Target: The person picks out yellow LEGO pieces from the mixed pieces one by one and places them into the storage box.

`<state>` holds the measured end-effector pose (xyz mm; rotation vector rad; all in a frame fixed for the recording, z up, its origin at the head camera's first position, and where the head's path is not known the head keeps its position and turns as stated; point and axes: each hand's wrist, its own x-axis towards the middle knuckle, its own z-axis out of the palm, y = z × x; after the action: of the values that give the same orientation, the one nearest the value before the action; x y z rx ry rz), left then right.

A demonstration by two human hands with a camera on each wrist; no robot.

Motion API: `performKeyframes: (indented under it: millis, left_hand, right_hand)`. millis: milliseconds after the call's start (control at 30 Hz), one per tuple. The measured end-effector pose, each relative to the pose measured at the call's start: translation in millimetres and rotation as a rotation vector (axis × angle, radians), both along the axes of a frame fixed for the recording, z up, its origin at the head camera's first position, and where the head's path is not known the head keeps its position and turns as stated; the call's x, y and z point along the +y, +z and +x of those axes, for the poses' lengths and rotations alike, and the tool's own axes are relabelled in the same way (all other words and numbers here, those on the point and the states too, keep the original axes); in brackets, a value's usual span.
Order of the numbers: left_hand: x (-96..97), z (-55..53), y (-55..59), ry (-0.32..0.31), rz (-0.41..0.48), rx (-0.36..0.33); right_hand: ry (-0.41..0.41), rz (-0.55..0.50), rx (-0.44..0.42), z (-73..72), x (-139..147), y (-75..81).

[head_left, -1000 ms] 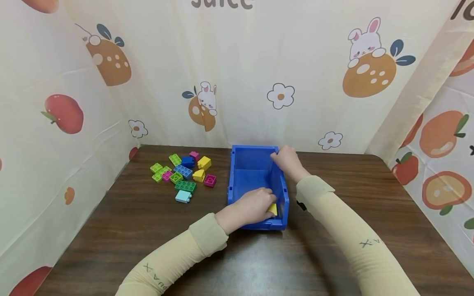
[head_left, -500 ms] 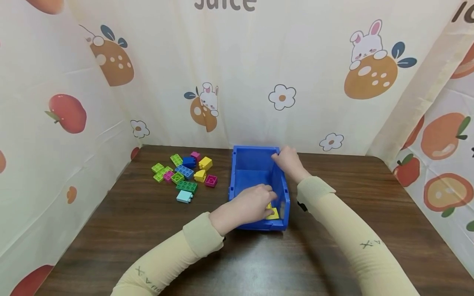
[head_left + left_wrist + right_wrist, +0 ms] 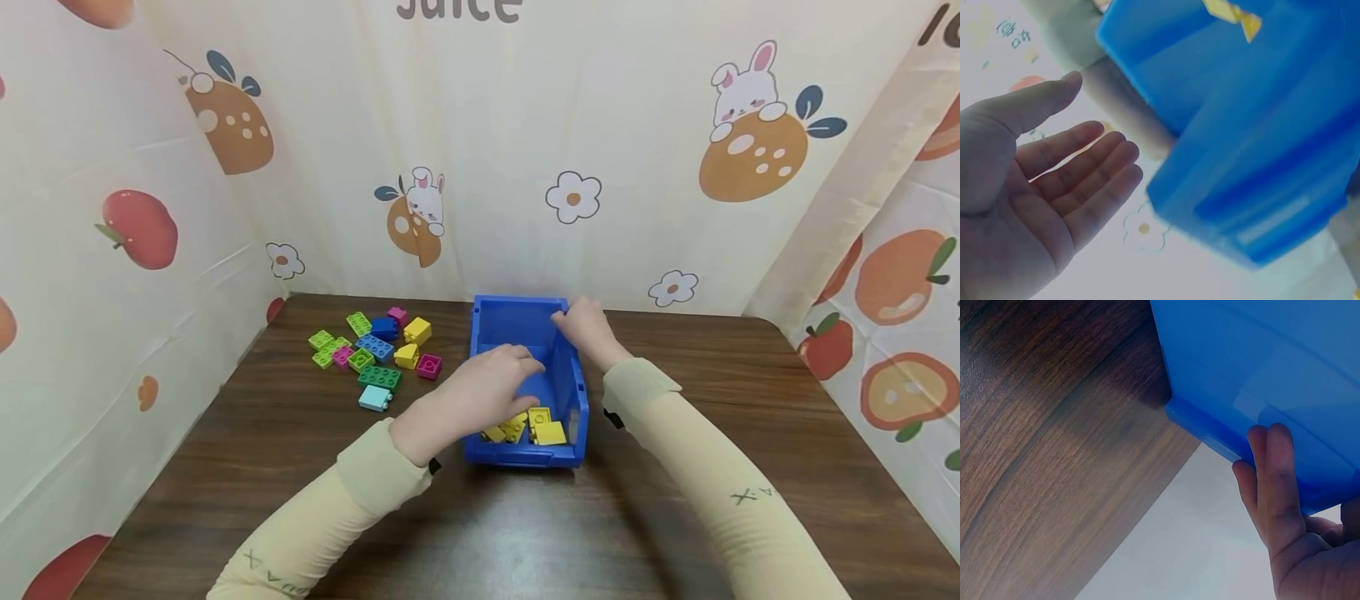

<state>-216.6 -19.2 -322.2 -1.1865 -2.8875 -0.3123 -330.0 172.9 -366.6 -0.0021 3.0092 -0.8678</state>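
A blue plastic storage bin (image 3: 510, 454) stands on the table, with several yellow toy bricks (image 3: 550, 433) lying inside at its near end. Over the bin's left side hovers my left hand (image 3: 480, 392), fingers spread and nothing in them; in the left wrist view its palm (image 3: 1041, 206) is bare. My right hand (image 3: 588, 332) holds the bin's right rim near the back corner, thumb over the inner side. The right wrist view shows that hand's fingers (image 3: 1280, 481) lying along the outside of the bin wall (image 3: 1260, 369).
Left of the bin, loose toy bricks lie in a group: lime green ones (image 3: 321, 340), a dark green one (image 3: 379, 378), a light blue one (image 3: 374, 398), yellow ones (image 3: 417, 332) and a magenta one (image 3: 430, 367). A printed curtain (image 3: 495, 233) hangs behind the table (image 3: 525, 533).
My left hand has let go of a yellow brick in the bin and moved up and left, uncovering the yellow bricks there. The right hand stays on the rim.
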Motion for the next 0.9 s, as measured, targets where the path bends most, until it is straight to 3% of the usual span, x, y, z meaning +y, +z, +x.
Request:
performKeyframes:
  millis: [367, 667, 900]
  left_hand:
    - [-36.9, -8.4, 11.1, 0.072, 0.038, 0.052]
    - [-64.6, -15.8, 3.2, 0.134, 0.091, 0.027]
    - [-84.5, -24.8, -4.6, 0.215, 0.147, 0.020]
  right_hand:
    - [-0.019, -0.025, -0.022, 0.2, -0.5, 0.5]
    - [-0.026, -0.029, -0.023, -3.0, 0.5, -2.3]
    - [-0.008, -0.044, -0.008, -2.1, 1.3, -3.4]
